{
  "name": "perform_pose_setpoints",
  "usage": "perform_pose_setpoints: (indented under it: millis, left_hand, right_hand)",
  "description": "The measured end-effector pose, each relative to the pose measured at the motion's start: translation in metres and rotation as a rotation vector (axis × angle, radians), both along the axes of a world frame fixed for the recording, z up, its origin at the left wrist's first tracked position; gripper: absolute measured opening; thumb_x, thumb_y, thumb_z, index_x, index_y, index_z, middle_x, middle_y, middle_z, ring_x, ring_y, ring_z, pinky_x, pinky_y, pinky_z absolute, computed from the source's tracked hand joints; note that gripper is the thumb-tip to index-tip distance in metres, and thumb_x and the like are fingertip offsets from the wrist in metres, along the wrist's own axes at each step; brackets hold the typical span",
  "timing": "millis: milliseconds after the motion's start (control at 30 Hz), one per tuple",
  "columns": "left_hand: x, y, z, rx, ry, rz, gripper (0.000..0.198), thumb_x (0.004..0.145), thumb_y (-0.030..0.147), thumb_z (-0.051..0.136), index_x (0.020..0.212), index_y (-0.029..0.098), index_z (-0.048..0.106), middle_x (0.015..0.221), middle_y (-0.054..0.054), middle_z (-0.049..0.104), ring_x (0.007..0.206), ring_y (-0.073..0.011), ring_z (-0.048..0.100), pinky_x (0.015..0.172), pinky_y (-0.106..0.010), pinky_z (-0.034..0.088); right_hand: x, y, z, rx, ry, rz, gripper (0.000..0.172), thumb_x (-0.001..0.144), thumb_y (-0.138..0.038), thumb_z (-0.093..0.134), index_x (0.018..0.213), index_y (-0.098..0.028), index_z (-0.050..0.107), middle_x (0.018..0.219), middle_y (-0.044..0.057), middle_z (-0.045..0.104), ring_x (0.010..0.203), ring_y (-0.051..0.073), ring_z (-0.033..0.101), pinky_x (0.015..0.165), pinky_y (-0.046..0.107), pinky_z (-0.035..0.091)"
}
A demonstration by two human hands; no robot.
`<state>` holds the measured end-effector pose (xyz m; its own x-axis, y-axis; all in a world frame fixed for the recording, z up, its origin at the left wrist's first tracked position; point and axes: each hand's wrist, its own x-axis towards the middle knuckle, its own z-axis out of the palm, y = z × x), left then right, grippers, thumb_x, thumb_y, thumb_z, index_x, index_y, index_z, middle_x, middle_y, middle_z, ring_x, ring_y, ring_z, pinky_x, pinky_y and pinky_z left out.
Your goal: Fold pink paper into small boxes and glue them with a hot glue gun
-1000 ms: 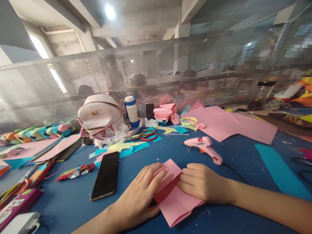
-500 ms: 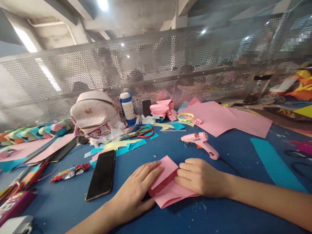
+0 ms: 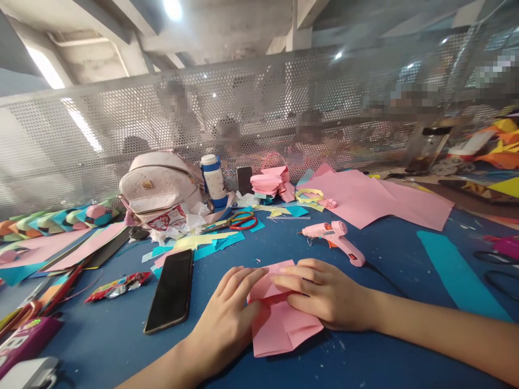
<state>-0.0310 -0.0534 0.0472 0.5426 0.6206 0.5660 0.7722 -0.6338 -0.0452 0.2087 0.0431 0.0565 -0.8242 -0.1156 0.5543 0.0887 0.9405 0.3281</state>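
Note:
A folded piece of pink paper (image 3: pixel 284 324) lies on the blue table in front of me, its folds partly raised. My left hand (image 3: pixel 231 308) grips its left side, with the thumb low on the paper and the fingers along the upper edge. From the right, my right hand (image 3: pixel 324 294) holds the paper, its fingers reaching over the upper fold; its thumb is hidden. Just beyond the right hand rests a pink glue gun (image 3: pixel 334 237) on its side, its cord running under my right forearm.
Left of my hands are a black phone (image 3: pixel 170 292) and a red snack wrapper (image 3: pixel 117 286). Scissors (image 3: pixel 239 220), paper scraps, a backpack (image 3: pixel 158 183) and a bottle (image 3: pixel 213 181) stand farther back. Large pink sheets (image 3: pixel 357 194) and a blue strip (image 3: pixel 454 275) lie right.
The pink paper has turned slightly and its upper flap sits lower. My right hand's fingers have stretched left over the fold; the left thumb has moved up onto the paper.

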Motion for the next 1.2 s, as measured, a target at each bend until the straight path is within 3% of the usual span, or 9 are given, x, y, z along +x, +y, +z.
perform_pose_setpoints:
  millis: [267, 600, 767, 933, 1000, 1200]
  left_hand:
    - [0.003, 0.007, -0.009, 0.108, 0.018, 0.031, 0.022, 0.097, 0.017, 0.05, 0.081, 0.018, 0.065, 0.142, -0.009, 0.054, 0.128, -0.0232, 0.051, 0.112, -0.046, 0.036]
    - [0.007, 0.003, -0.006, 0.244, 0.142, 0.078, 0.01, 0.092, 0.019, 0.06, 0.084, 0.02, 0.066, 0.148, -0.008, 0.049, 0.128, -0.0239, 0.051, 0.113, -0.044, 0.033]
    - [0.0, 0.003, 0.0, 0.148, 0.041, 0.065, 0.024, 0.097, 0.018, 0.049, 0.079, 0.019, 0.065, 0.143, -0.007, 0.055, 0.123, -0.023, 0.054, 0.107, -0.043, 0.038]
    - [-0.001, 0.004, 0.008, 0.023, -0.052, 0.116, 0.017, 0.093, 0.018, 0.055, 0.103, 0.02, 0.068, 0.138, -0.009, 0.058, 0.119, -0.026, 0.054, 0.098, -0.046, 0.047]
    - [0.0, 0.005, 0.007, 0.048, -0.028, 0.104, 0.016, 0.092, 0.018, 0.055, 0.102, 0.019, 0.069, 0.138, -0.009, 0.058, 0.119, -0.026, 0.055, 0.099, -0.046, 0.046]
    - [0.003, 0.006, -0.001, 0.175, 0.057, 0.054, 0.02, 0.094, 0.019, 0.058, 0.076, 0.02, 0.068, 0.14, -0.003, 0.058, 0.12, -0.0211, 0.057, 0.106, -0.04, 0.039]
  right_hand:
    - [-0.007, -0.003, -0.002, 0.006, 0.022, -0.078, 0.026, 0.099, -0.01, 0.046, 0.091, -0.017, 0.07, 0.128, 0.003, 0.064, 0.124, 0.016, 0.049, 0.103, 0.031, 0.039]
    - [-0.003, -0.005, -0.008, -0.087, 0.032, -0.123, 0.027, 0.095, -0.013, 0.045, 0.108, -0.016, 0.068, 0.132, 0.006, 0.06, 0.126, 0.02, 0.044, 0.11, 0.036, 0.029]
    - [-0.001, -0.004, -0.004, -0.101, 0.051, -0.1, 0.023, 0.096, -0.012, 0.046, 0.101, -0.017, 0.068, 0.126, 0.005, 0.062, 0.123, 0.019, 0.045, 0.108, 0.034, 0.03]
    - [-0.001, -0.003, -0.002, -0.245, 0.048, -0.197, 0.022, 0.096, -0.021, 0.052, 0.114, -0.021, 0.065, 0.13, 0.007, 0.058, 0.128, 0.025, 0.042, 0.104, 0.042, 0.033]
    - [-0.002, -0.003, -0.002, -0.207, 0.04, -0.198, 0.025, 0.097, -0.019, 0.05, 0.117, -0.02, 0.064, 0.13, 0.007, 0.059, 0.127, 0.024, 0.043, 0.104, 0.041, 0.034]
    - [-0.005, -0.003, -0.004, -0.037, 0.006, -0.132, 0.025, 0.098, -0.014, 0.043, 0.1, -0.018, 0.068, 0.132, 0.004, 0.06, 0.126, 0.019, 0.045, 0.107, 0.036, 0.031]
